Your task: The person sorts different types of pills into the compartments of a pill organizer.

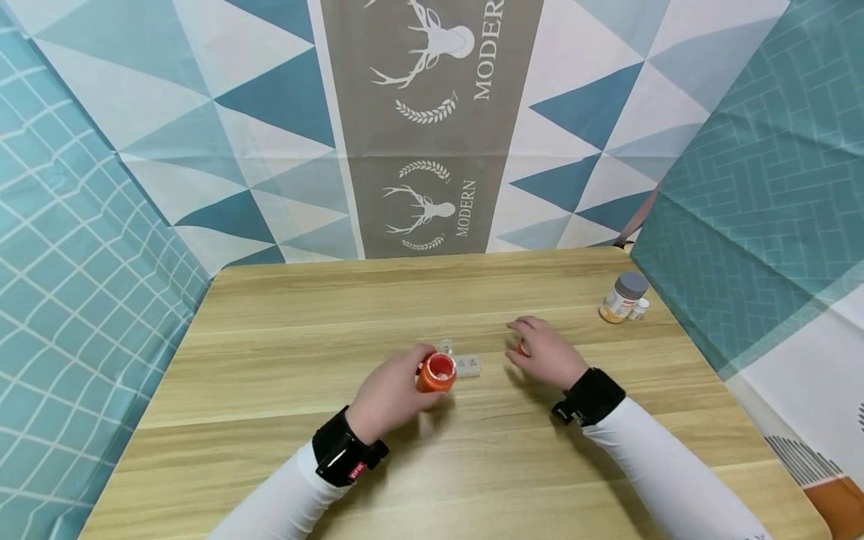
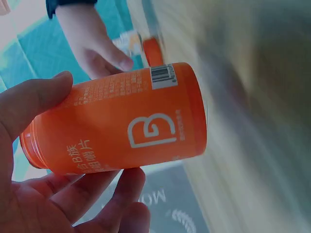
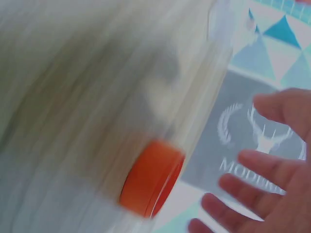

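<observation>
One uncapped orange bottle (image 1: pixel 432 383) gripped in the left hand (image 1: pixel 388 395), just beside a clear compartment case (image 1: pixel 469 366). Farther right, an orange cap (image 3: pixel 151 179) on the wooden table (image 1: pixel 283 322), below the right hand (image 1: pixel 550 358), fingers spread apart. Beyond, near the edge, a grey-lidded jar (image 1: pixel 621 300).

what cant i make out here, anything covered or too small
Head view: part of the orange cap is covered by the right grip.
Head view: print on the clear case and the grey-lidded jar is too small to read.
Left wrist view: the orange bottle's own wall hides its contents.
Right wrist view: the wooden table's surface is blurred.
</observation>
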Demonstrator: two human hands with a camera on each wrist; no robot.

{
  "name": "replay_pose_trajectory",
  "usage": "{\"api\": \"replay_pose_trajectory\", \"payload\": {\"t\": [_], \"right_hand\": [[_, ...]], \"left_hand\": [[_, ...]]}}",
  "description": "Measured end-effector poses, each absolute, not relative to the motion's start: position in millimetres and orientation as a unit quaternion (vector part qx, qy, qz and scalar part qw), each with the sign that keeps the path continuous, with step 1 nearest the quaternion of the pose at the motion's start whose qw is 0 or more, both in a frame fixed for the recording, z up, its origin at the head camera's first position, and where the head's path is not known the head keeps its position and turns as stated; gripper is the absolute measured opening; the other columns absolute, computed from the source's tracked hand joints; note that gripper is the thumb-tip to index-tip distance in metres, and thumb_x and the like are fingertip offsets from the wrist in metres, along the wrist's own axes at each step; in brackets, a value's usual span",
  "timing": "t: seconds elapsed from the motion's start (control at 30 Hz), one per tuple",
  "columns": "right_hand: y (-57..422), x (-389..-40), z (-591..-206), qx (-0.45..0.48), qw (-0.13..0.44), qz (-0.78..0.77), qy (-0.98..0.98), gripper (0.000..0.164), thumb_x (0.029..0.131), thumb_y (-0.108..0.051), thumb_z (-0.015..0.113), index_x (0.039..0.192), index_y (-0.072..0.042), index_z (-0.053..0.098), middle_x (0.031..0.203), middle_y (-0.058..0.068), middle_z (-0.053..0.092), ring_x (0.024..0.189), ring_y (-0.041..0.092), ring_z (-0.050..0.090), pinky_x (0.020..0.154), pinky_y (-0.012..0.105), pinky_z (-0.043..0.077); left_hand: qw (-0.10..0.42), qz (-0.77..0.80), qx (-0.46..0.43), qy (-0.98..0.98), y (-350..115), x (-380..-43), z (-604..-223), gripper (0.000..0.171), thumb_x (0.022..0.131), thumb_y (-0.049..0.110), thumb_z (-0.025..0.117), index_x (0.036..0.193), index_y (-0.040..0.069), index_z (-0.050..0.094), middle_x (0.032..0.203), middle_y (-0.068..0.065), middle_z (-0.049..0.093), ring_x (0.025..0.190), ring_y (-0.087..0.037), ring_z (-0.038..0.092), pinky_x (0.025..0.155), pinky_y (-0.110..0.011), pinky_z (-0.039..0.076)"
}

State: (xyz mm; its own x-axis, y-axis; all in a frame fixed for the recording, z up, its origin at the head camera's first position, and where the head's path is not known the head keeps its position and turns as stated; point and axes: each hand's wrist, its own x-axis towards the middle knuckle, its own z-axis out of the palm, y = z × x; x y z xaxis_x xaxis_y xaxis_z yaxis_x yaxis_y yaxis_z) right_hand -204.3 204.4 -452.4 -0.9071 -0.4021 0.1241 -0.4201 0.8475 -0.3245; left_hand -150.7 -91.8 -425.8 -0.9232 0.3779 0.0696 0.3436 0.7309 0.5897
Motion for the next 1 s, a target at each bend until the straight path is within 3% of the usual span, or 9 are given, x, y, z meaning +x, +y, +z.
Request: {"api": "replay_pose_trajectory", "payload": {"t": [0.27, 0.47, 0.67, 0.87, 1.0], "right_hand": [[226, -206, -463, 0.18, -0.031, 0.135, -0.974, 0.061, 0.089, -0.032, 0.074, 0.136, 0.001, 0.054, 0.131, 0.025, 0.054, 0.115, 0.041, 0.055, 0.092, 0.05, 0.048], [229, -208, -470, 0.165, -0.039, 0.135, -0.976, 0.056, 0.09, -0.027, 0.073, 0.136, -0.001, 0.055, 0.125, 0.021, 0.059, 0.113, 0.038, 0.058, 0.093, 0.05, 0.047], [226, -212, -470, 0.161, -0.04, 0.141, -0.976, 0.05, 0.088, -0.024, 0.073, 0.128, 0.002, 0.057, 0.113, 0.017, 0.063, 0.099, 0.03, 0.061, 0.087, 0.046, 0.049], [213, -205, -465, 0.174, -0.035, 0.186, -0.966, 0.052, 0.088, -0.025, 0.068, 0.137, -0.011, 0.057, 0.11, 0.013, 0.06, 0.09, 0.023, 0.059, 0.079, 0.041, 0.051], [195, -192, -446, 0.196, -0.014, 0.261, -0.945, 0.045, 0.09, -0.025, 0.067, 0.134, -0.016, 0.061, 0.107, 0.005, 0.057, 0.084, 0.017, 0.054, 0.073, 0.034, 0.048]], "left_hand": [[0.079, 0.325, 0.213, 0.918, -73, -146, -436, 0.063, 0.077, 0.036, 0.084, 0.13, 0.018, 0.055, 0.107, 0.009, 0.067, 0.095, -0.008, 0.063, 0.082, -0.033, 0.051], [0.085, 0.325, 0.215, 0.917, -67, -148, -438, 0.062, 0.077, 0.037, 0.084, 0.13, 0.019, 0.056, 0.11, 0.009, 0.067, 0.098, -0.008, 0.063, 0.084, -0.033, 0.051], [0.086, 0.328, 0.209, 0.917, -65, -152, -440, 0.062, 0.078, 0.039, 0.083, 0.131, 0.021, 0.056, 0.111, 0.01, 0.067, 0.099, -0.007, 0.062, 0.084, -0.034, 0.05], [0.085, 0.337, 0.217, 0.912, -64, -155, -441, 0.06, 0.079, 0.036, 0.084, 0.13, 0.02, 0.057, 0.112, 0.01, 0.067, 0.099, -0.007, 0.062, 0.085, -0.033, 0.051], [0.084, 0.346, 0.223, 0.907, -63, -158, -442, 0.058, 0.078, 0.035, 0.084, 0.128, 0.022, 0.058, 0.108, 0.012, 0.066, 0.095, -0.005, 0.062, 0.082, -0.032, 0.05]]}}
